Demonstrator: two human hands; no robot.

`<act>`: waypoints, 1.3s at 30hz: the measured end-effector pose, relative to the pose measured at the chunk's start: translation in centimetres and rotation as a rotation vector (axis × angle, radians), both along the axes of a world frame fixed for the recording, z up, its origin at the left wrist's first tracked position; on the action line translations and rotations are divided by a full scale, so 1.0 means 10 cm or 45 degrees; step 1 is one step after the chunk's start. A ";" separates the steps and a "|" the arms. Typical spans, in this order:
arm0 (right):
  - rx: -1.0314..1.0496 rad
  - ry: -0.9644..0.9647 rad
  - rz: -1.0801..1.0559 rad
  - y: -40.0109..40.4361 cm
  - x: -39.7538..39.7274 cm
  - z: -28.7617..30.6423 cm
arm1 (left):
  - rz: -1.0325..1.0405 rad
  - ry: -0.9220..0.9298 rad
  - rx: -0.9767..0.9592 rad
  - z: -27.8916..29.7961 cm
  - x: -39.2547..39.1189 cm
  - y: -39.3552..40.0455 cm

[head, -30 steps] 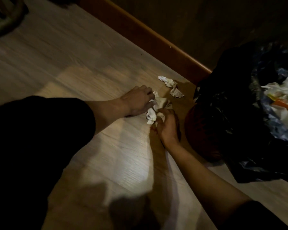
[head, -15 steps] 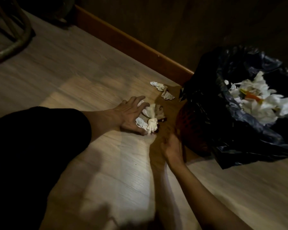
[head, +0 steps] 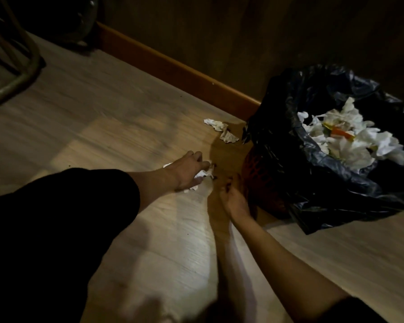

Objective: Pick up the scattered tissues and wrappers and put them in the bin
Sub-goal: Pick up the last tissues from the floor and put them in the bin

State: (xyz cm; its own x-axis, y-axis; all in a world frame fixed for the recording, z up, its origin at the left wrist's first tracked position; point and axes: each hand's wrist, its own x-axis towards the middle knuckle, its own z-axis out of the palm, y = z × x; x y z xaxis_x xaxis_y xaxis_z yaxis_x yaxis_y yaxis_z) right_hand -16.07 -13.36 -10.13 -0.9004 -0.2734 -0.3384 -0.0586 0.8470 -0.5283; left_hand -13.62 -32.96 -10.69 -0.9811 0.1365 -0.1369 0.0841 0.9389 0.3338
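Note:
My left hand (head: pixel 188 170) lies palm down on a small pile of crumpled white tissues (head: pixel 202 174) on the wooden floor, its fingers curled over them. My right hand (head: pixel 232 197) hovers just right of the pile, in shadow beside the bin, fingers loosely apart and holding nothing. Two more crumpled tissues (head: pixel 222 130) lie farther back near the skirting board. The bin (head: pixel 287 145) stands at the right, a red basket lined with a black bag, with white tissues and an orange wrapper inside.
An orange-brown skirting board (head: pixel 173 68) runs along the dark wall behind. A curved metal chair leg (head: pixel 21 71) stands at the far left. My dark sleeve (head: pixel 56 217) fills the lower left.
My right hand has let go of the tissue pile and drawn back toward me. My left hand has settled over the pile. The view has shifted, so the bin's inside shows more.

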 end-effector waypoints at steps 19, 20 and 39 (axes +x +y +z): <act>0.226 0.179 0.059 -1.47 -1.15 -0.01 | 0.341 0.261 0.278 -0.08 0.62 -0.70; 0.249 0.161 0.036 -1.48 -1.11 -0.03 | 0.312 0.261 0.198 -0.08 0.67 -0.72; -0.438 0.186 0.304 -0.97 0.07 -0.07 | 0.756 0.021 0.347 0.02 0.64 -0.91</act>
